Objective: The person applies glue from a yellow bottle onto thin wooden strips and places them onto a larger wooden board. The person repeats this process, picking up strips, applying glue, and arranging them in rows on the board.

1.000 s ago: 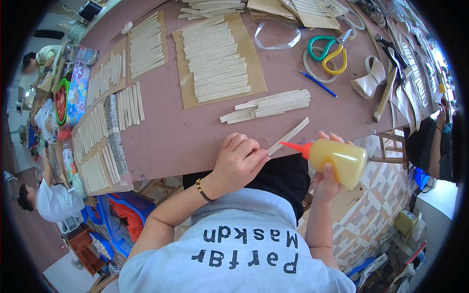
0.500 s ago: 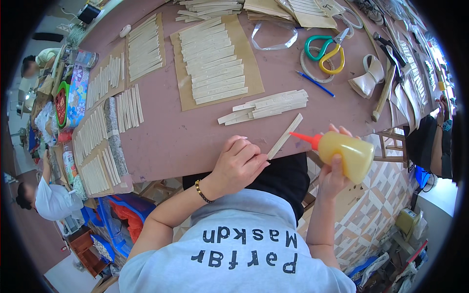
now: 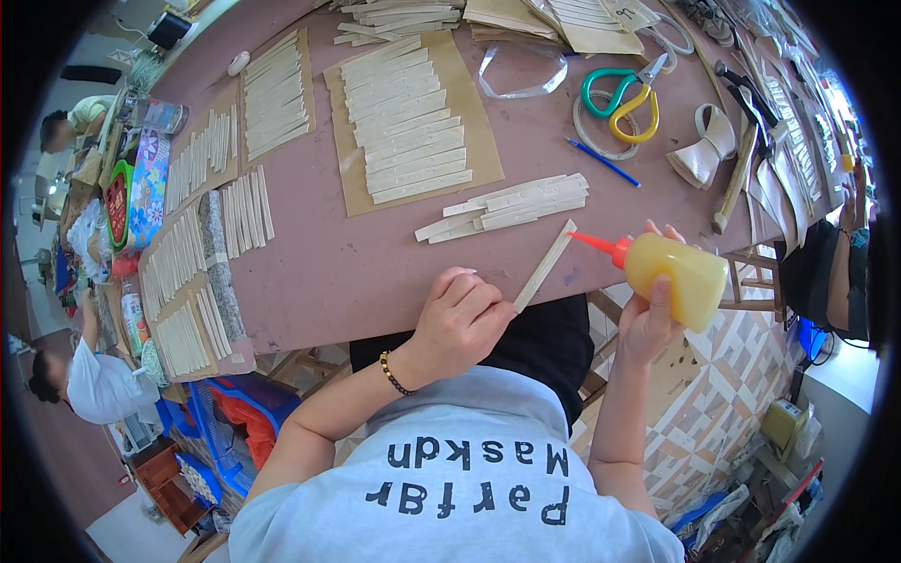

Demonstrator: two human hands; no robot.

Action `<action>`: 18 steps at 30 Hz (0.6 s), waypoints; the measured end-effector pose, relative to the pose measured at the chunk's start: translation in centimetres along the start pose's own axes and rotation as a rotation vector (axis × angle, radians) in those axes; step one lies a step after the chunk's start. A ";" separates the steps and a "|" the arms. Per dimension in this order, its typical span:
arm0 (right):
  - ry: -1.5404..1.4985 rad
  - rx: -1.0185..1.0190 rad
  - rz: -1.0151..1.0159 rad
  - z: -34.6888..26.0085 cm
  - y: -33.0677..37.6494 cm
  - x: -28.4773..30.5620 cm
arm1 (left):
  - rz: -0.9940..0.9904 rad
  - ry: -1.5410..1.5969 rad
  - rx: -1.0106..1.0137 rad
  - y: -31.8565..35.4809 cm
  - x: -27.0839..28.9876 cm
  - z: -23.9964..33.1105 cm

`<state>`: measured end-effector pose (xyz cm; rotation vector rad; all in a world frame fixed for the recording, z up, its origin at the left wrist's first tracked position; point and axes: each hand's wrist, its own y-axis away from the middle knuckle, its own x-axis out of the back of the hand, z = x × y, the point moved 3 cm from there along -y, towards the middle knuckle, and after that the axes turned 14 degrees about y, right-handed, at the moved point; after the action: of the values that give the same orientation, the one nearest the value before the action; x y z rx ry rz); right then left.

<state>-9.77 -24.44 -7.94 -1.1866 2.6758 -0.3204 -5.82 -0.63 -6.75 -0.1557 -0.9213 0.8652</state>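
Note:
Between the fingertips of my left hand (image 3: 460, 317) is the near end of a narrow pale strip (image 3: 544, 267), which slants away to the right over the table's front edge. My right hand (image 3: 654, 314) is wrapped round a squeeze bottle (image 3: 678, 280) of yellowish liquid. The bottle lies tilted almost level, and its red nozzle tip is at the strip's far end; whether it touches cannot be told. Just beyond lies a loose pile of similar strips (image 3: 511, 206). Farther back, more strips rest in a slanting row on a brown sheet (image 3: 483, 141).
Green-and-yellow-handled scissors (image 3: 624, 98), a blue pen (image 3: 603, 161) and a roll of pale band (image 3: 704, 147) lie at the right. A hammer (image 3: 737, 188) is beyond them. More rows of strips (image 3: 249, 211) cover the left side. Other people sit at the far left.
My right hand has moved the bottle up and slightly right, so its nozzle tip has gone from the strip's upper part to its far end. My left hand stays nearly still.

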 end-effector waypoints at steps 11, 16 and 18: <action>-0.153 -0.161 -0.140 -0.4 2.7 -0.2 | 0.007 -0.001 -0.002 -0.1 -0.1 0.0; -0.137 -0.138 -0.225 -0.7 3.2 -0.1 | 0.016 -0.003 -0.013 0.1 -0.2 0.0; -0.164 -0.184 -0.149 -0.5 2.9 -0.1 | 0.021 0.001 -0.016 -0.1 0.0 0.2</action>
<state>-11.88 -22.39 -8.21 -1.4030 2.5248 0.0040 -5.88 -0.76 -6.63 -0.1795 -0.9277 0.8770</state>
